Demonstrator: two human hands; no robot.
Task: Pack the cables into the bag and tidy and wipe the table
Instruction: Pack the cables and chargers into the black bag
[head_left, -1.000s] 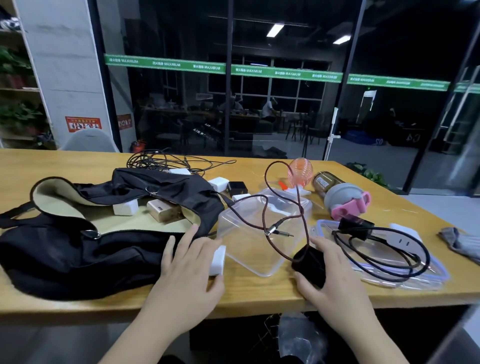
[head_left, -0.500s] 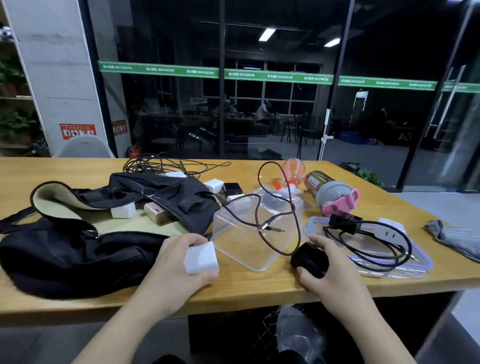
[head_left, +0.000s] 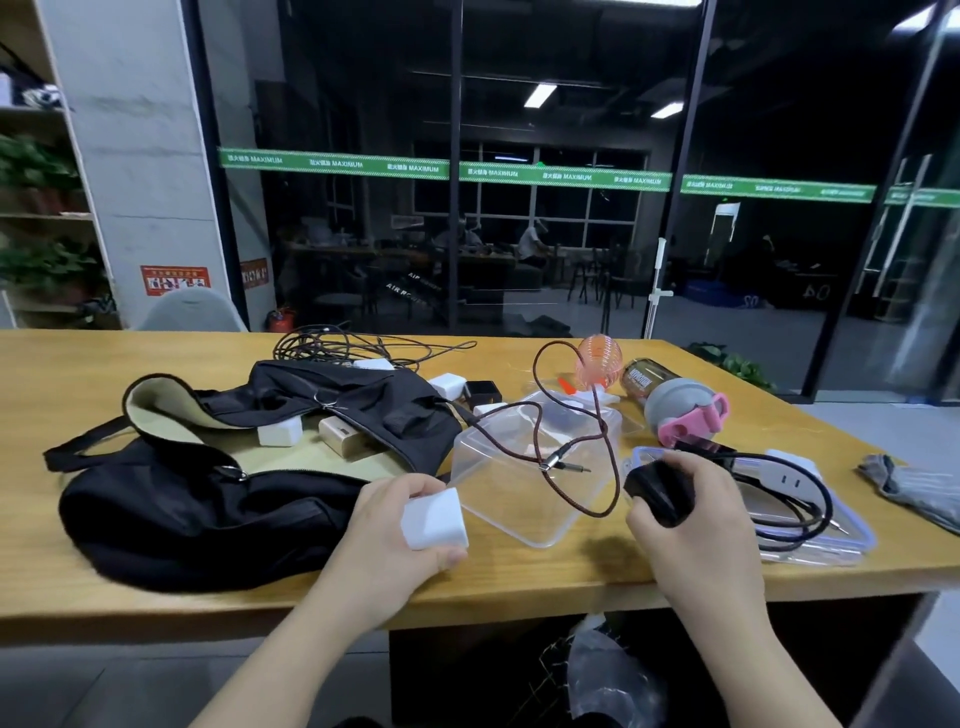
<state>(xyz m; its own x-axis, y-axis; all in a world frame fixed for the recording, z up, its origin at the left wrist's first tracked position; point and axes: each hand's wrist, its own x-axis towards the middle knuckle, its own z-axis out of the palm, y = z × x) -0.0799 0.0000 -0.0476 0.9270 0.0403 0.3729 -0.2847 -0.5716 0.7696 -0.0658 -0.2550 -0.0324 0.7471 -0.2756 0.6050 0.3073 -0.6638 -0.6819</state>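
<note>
An open black bag lies on the left of the wooden table. My left hand grips a white charger block just right of the bag. My right hand holds a black adapter lifted off the table; its braided brown cable loops up over a clear plastic box. A black cable with a white plug lies on a clear lid at the right. Another tangle of black cable lies behind the bag.
Inside the bag opening sit a white charger and a gold power bank. More small chargers, a pink spiral toy, a bottle with a pink-grey cap and a grey cloth lie on the table.
My left hand picked the white charger block up from the table. My right hand lifted the black adapter off the table edge, and the braided cable rose with it.
</note>
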